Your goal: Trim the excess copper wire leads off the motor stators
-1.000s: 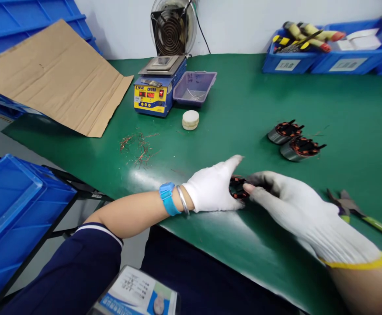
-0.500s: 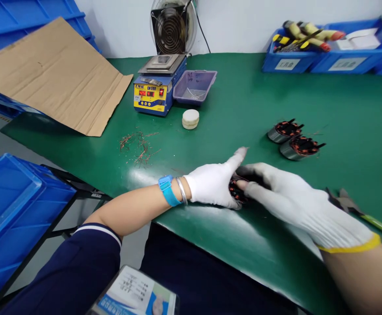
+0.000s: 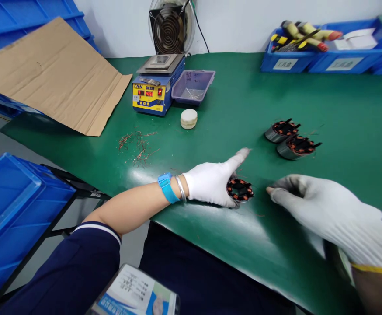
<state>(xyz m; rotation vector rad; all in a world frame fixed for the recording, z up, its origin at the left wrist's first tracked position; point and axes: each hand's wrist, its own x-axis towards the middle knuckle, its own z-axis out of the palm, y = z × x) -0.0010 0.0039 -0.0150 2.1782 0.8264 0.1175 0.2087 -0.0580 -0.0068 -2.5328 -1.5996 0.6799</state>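
A wire-wound motor stator, a ring with copper coils and a dark rim, stands on the table. My gloved left hand is wrapped round its left side, with the index finger pointing past it. To the right, apart from the stator, is my gloved right hand. Its thumb and fingertips are pinched together; anything between them is too small to make out. Two more stators, a front one and a rear one, stand farther back, with black prongs on top.
A solder pot with a lit display stands at the back beside a purple tray. Nearer lie a round white tin and copper wire scraps. Cardboard leans at left. Blue bins with tools line the back right.
My right hand has drawn back rightward from the stator, uncovering its coils. My left hand keeps its hold. The cutters with a green handle at the right are now mostly hidden by my right hand.
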